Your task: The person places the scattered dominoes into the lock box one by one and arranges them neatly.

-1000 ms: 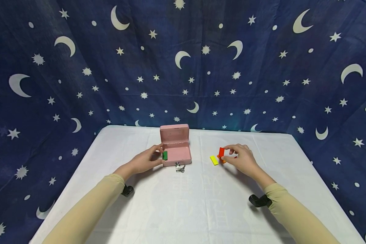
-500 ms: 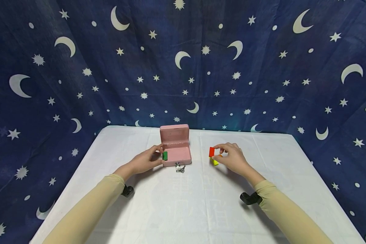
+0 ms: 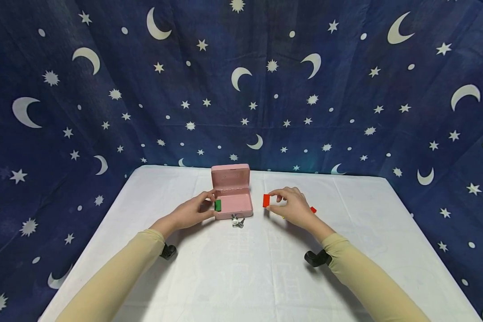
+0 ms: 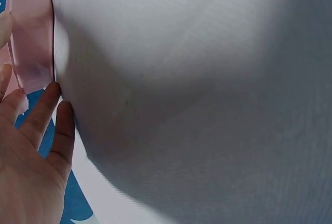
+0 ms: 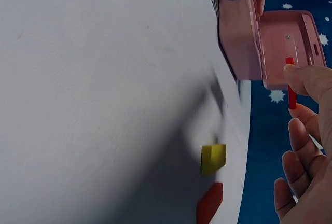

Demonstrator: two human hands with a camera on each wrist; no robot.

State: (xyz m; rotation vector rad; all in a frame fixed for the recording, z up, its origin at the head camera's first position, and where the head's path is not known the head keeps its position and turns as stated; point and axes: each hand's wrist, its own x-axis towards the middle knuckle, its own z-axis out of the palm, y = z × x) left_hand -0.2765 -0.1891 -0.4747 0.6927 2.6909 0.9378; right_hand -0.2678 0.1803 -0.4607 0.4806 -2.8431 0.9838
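Note:
My left hand (image 3: pixel 190 210) holds the left side of an open pink metal box (image 3: pixel 248 213), thumb by the front corner and fingers farther back. A green rectangular block (image 3: pixel 218 205) is at the box's left inner side. My right hand (image 3: pixel 294 208) pinches a red rectangular block (image 3: pixel 266 201) upright between thumb and fingertips, just right of the box and apart from it. From the right wrist, the block appears edge-on, a thin red strip (image 5: pixel 292 97). In the left wrist view, several fingers stretch along the pink wall (image 4: pixel 32 37).
A small padlock (image 3: pixel 235 220) with keys (image 3: pixel 240 222) is at the box's front. A yellow block (image 5: pixel 211 159) and an orange-red block (image 5: pixel 209 203) lie under the right hand; another red piece (image 3: pixel 313 209) shows behind its wrist. A starry blue cloth (image 3: pixel 241 112) hangs behind the white table.
My right hand has carried the red block leftward, past the yellow and orange blocks, closer to the box. My left hand and the box have stayed put.

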